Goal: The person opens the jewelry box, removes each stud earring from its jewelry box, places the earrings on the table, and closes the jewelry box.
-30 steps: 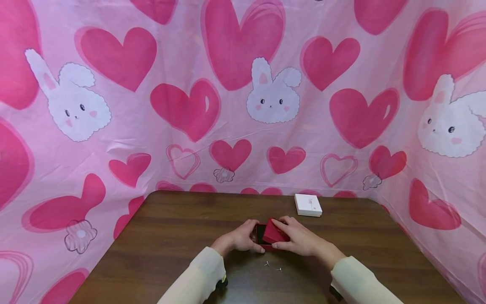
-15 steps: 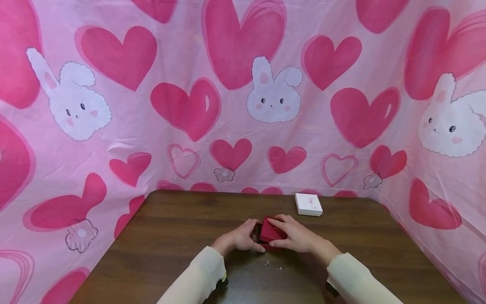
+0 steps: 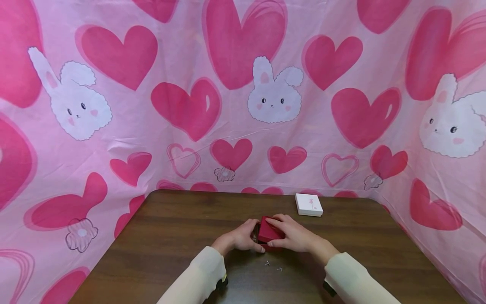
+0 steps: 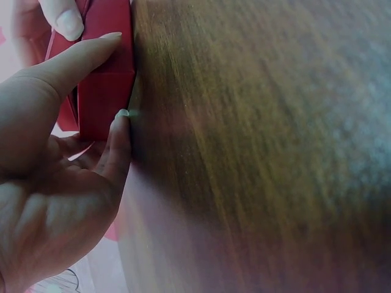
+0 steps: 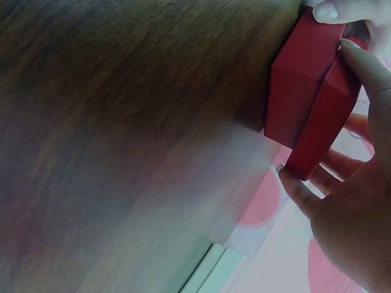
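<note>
A small red box stands near the middle of the table, between both hands. My left hand holds its base, thumb on the near side and fingers behind the left end. The right hand grips the red lid between thumb and fingers. That lid sits on the base slightly askew, with a thin dark gap showing at the left end in the head view. In the right wrist view the lid lies along the base's upper edge. The inside of the box is mostly hidden.
Two tiny silver pieces, one left and one right, lie on the brown wooden table in front of the box. A flat white box is at the back right. Pink heart-and-rabbit cloth encloses the table's back and sides.
The right hand has moved the lid leftward and levelled it over the base, covering most of the dark interior seen before. The left hand stays in place on the base.
</note>
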### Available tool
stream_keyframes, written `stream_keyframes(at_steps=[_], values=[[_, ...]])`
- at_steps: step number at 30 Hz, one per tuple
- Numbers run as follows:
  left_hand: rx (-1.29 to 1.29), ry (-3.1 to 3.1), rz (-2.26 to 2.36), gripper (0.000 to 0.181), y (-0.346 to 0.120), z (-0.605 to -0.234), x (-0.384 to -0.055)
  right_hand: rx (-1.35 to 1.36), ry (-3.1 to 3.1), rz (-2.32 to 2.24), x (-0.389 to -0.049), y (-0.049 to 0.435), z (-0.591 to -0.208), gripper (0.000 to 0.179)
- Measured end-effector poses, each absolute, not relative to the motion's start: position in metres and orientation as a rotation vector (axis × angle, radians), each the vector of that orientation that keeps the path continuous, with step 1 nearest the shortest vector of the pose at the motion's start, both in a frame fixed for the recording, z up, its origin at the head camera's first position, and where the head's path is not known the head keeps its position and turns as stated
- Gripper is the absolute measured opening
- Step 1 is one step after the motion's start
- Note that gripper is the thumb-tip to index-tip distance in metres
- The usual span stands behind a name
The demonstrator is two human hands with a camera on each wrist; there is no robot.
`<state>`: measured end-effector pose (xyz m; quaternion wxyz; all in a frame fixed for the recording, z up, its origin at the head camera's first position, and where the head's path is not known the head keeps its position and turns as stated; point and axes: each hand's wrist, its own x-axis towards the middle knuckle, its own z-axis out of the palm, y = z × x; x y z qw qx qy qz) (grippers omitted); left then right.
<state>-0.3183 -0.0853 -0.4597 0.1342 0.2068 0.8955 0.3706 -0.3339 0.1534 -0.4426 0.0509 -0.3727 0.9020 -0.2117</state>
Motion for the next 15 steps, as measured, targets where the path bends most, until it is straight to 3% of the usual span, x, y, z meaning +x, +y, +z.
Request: stream_keyframes(at_steps=[15], values=[[0.601,2.616,1.075,0.089,-0.0838,-0.4592,-0.3169,-1.202,2.692,-0.646,-0.3361,0.1524,-0.4370,0.074]])
